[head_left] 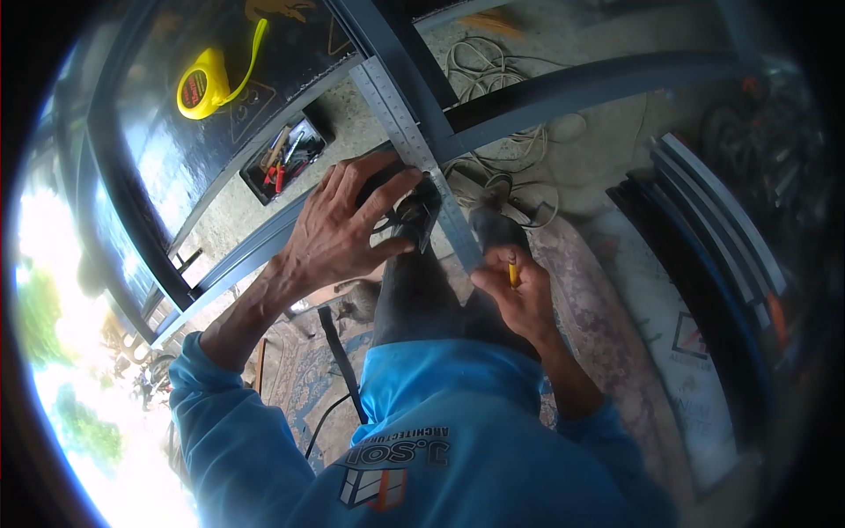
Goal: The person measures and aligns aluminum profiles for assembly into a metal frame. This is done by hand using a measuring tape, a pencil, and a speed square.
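Note:
A steel combination square (392, 114) lies with its long ruled blade along a dark grey metal frame (427, 97) and reaches back toward my body. My left hand (348, 220) rests on the frame bar, thumb and fingers curled around the square's dark head (429, 207). At the near end of the blade is my right hand (519, 290). A yellow pencil (513, 271) sticks up between its closed fingers, while thumb and fingertip touch the blade's end. The pencil's tip is hidden.
A yellow tape measure (202, 85) sits on a dark glossy panel (150, 132), its tape partly out. Below the panel is a black tool tray (286, 154). Coiled cable (484, 66) lies on the floor. Long dark profiles (695, 264) are at right, beside a patterned cloth (598, 326).

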### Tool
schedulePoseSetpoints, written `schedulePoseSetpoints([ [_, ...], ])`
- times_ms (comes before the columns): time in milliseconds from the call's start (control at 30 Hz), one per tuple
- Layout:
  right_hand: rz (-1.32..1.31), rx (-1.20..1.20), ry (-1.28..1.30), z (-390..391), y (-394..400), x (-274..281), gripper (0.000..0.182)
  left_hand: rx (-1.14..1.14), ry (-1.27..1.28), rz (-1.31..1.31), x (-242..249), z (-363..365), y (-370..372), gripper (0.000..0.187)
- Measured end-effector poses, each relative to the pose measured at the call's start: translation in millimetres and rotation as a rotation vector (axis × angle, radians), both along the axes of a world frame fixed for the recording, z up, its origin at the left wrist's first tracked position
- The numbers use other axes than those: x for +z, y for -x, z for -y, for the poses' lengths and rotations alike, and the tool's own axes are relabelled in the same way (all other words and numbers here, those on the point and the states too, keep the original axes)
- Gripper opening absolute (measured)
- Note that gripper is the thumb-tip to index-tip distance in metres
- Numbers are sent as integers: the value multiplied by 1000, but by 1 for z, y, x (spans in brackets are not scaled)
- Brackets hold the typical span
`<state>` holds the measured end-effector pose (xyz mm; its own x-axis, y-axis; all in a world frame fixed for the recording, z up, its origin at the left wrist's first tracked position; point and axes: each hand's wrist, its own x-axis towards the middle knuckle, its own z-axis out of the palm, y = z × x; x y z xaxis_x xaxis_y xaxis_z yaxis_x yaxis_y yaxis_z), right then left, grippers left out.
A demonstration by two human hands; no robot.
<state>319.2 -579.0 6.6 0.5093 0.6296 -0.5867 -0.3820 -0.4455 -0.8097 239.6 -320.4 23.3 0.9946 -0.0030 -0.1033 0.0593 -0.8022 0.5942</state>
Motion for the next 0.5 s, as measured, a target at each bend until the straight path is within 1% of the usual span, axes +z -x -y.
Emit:
schedulePoseSetpoints([
  [133,2,13,0,-2,-5,3,16,-8,-1,54,-5,-1,-7,94],
  [200,-31,21,22,-2,-7,4,15,-22,-40,57,-5,-4,-13,94],
  [267,-60,9,10,0,-9,4,15,-40,-15,154,-10,-6,-15,94],
  [400,-112,-20,5,-4,-13,9,16,-32,-21,198,-16,-6,-13,93],
  [500,-38,37,2,-2,-16,9,16,-30,-8,234,-18,-6,-12,92],
])
